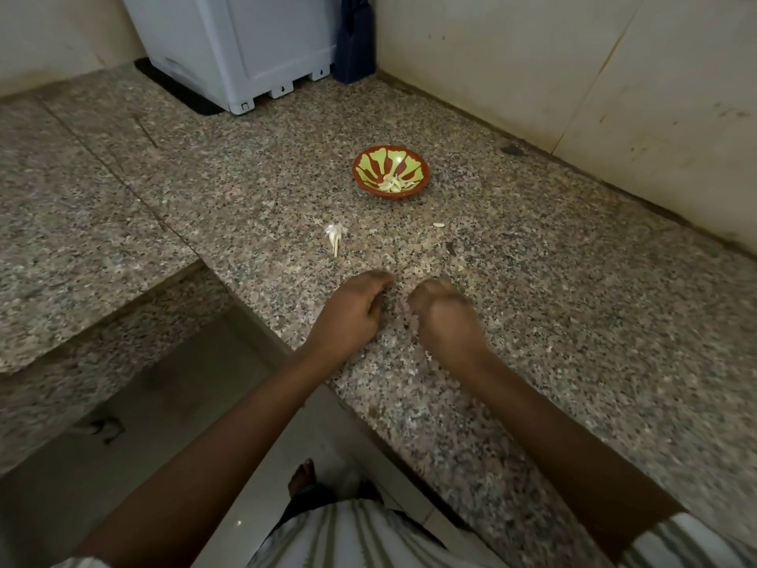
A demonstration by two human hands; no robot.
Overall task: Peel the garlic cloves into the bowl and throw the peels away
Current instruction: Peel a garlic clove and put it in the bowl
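Observation:
A red bowl with green leaf pattern [391, 171] stands on the speckled granite counter [532, 280] and holds several peeled garlic cloves [393, 184]. A small pile of white garlic peel with a stem [334, 235] lies left of centre. One pale clove piece [439, 225] lies alone to the bowl's front right. My left hand [352, 309] hovers low over the counter near its front edge, fingers loosely curled downward, nothing seen in it. My right hand [444, 315] is beside it, blurred, fingers curled inward; what it holds is hidden.
A grey-white appliance [233, 47] stands on a dark mat at the back, with a dark blue object [354, 43] beside it in the corner. Tiled wall [573, 75] bounds the counter on the right. A lower granite ledge [61, 239] and the floor lie to the left.

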